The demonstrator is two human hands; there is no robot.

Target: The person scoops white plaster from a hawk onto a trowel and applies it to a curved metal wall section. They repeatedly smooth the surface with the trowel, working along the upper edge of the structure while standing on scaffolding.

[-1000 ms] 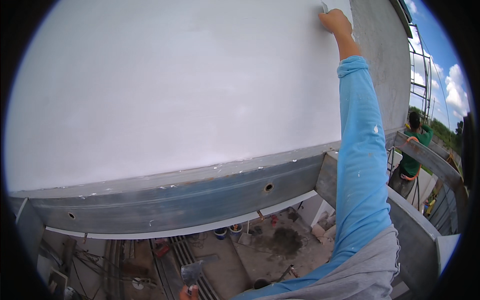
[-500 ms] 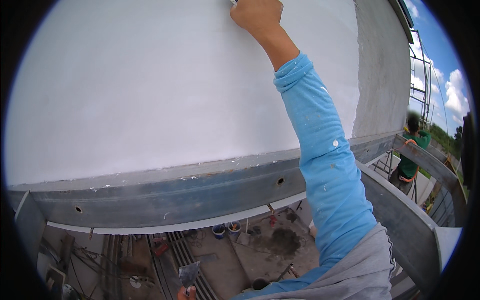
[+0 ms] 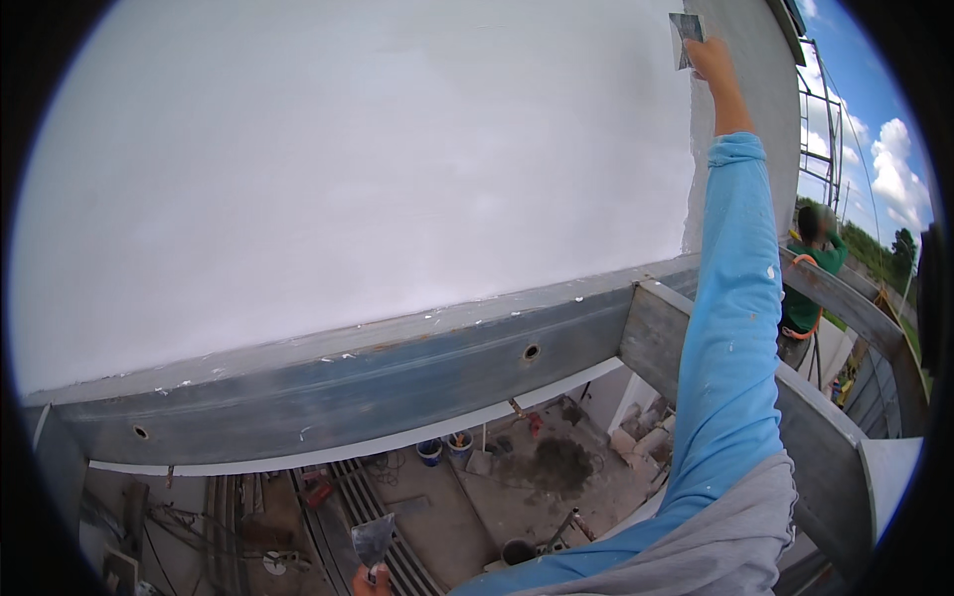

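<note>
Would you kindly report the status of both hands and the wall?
Right hand holding flat scraper at right edge of white coating. Left hand low, gripping putty knife. Grey wall strip showing beyond. Nothing visible blocking scraper.

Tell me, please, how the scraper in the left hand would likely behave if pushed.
The scraper would probably flex slightly, as its broad blade looks thin. It is likely light, since the left hand alone holds it up. Its flat blade should make it unlikely to roll.
</note>
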